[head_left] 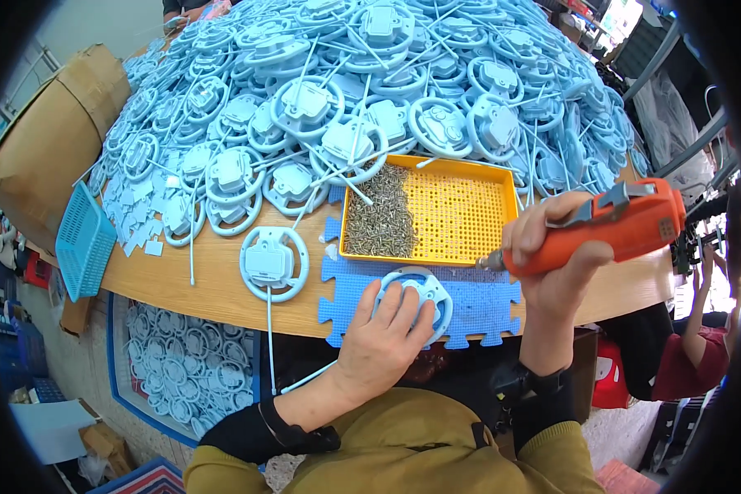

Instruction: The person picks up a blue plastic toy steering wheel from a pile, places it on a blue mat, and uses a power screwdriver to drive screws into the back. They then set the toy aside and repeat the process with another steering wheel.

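Note:
My left hand (384,342) presses its fingers over a light blue plastic steering-wheel-shaped part (444,306), holding it on a blue foam mat (347,298). The fingers hide much of its middle. To the right, my right hand (558,251) grips an orange electric screwdriver (646,226), raised with its tip pointing left near the tray's front right corner. A yellow tray (461,206) stands just beyond the mat, with small metal screws (379,216) heaped in its left part. Left of the mat, another light blue wheel part (269,262) lies with its thin rod pointing toward me.
A large heap of similar light blue parts (305,107) covers the back of the wooden table (206,276). Small flat pieces (142,206), a teal basket (85,239) and a cardboard box (53,136) are leftward. Below, a blue-rimmed bin (117,362) holds more parts. Another person (700,346) is at right.

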`<state>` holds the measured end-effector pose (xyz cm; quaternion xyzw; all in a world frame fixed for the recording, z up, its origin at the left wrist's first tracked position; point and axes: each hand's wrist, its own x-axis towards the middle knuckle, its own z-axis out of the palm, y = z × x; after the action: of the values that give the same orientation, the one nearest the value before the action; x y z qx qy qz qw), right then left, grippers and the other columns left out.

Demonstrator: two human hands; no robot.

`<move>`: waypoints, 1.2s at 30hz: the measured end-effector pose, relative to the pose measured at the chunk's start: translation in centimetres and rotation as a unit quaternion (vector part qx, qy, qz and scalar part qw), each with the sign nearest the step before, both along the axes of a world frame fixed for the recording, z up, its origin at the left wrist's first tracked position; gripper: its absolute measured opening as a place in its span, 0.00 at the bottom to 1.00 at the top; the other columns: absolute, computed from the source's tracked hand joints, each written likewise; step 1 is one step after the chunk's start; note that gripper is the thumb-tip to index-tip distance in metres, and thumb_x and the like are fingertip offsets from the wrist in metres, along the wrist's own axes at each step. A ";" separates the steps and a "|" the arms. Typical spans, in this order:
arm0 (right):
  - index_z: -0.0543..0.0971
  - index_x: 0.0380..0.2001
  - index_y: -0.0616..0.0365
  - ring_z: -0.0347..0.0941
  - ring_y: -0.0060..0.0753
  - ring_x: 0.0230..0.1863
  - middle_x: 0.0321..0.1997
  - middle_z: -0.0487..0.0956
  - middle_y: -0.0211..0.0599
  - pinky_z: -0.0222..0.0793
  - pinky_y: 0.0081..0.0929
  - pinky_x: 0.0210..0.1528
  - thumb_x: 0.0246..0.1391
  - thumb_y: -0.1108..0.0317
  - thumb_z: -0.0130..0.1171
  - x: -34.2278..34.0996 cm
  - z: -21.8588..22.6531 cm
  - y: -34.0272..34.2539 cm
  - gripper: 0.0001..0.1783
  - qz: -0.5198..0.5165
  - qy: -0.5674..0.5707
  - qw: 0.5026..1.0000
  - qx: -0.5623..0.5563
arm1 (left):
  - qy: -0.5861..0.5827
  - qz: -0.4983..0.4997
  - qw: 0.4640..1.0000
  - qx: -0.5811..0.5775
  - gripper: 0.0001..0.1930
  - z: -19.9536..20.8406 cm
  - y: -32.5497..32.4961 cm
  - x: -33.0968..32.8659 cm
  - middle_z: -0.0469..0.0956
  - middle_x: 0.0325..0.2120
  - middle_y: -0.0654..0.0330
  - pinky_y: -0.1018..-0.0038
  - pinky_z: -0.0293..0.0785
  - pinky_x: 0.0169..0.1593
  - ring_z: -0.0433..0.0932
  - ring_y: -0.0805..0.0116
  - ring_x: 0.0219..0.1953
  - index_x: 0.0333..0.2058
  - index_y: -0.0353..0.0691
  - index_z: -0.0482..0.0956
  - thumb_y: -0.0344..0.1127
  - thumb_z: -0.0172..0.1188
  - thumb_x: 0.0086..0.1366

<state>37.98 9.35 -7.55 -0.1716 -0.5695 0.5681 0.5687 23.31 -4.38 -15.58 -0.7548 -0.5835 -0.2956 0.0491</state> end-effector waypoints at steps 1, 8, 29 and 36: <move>0.68 0.37 0.56 0.65 0.23 0.18 0.21 0.69 0.30 0.63 0.24 0.26 0.45 0.31 0.54 0.6 -0.1 0.7 0.36 -0.001 0.003 1.000 0.017 | 0.038 -0.016 0.999 0.002 0.22 0.2 0.3 0.1 0.71 0.42 0.52 0.54 0.65 0.52 0.70 0.53 0.46 0.42 0.40 0.76 0.37 0.66 0.47; 0.69 0.37 0.56 0.65 0.26 0.21 0.22 0.70 0.32 0.65 0.30 0.32 0.50 0.35 0.55 1.0 -1.5 4.1 0.32 -0.090 -0.010 0.995 0.035 | -0.031 -0.068 0.997 -0.013 0.19 0.1 0.9 -1.1 0.72 0.42 0.50 0.60 0.72 0.47 0.71 0.50 0.47 0.40 0.39 0.77 0.31 0.66 0.46; 0.70 0.37 0.53 0.64 0.23 0.20 0.21 0.69 0.28 0.61 0.28 0.30 0.46 0.27 0.50 1.8 -2.2 3.9 0.37 -0.058 -0.011 0.998 0.002 | 0.035 0.290 0.955 -0.062 0.30 0.4 -0.6 -11.9 0.68 0.48 0.47 0.58 0.63 0.52 0.67 0.47 0.49 0.50 0.35 0.70 0.38 0.69 0.48; 0.68 0.37 0.57 0.66 0.27 0.19 0.20 0.71 0.34 0.67 0.30 0.32 0.44 0.27 0.52 2.3 -0.9 2.3 0.40 -0.003 0.051 0.999 -0.015 | -0.077 0.129 0.988 -0.048 0.20 0.8 -2.0 -10.1 0.73 0.41 0.52 0.63 0.69 0.48 0.71 0.49 0.44 0.43 0.37 0.74 0.30 0.66 0.48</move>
<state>40.26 11.63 -8.45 -0.1526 -0.5304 0.5831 0.5961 13.25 -6.33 -14.81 -0.6498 -0.6912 -0.3161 0.0055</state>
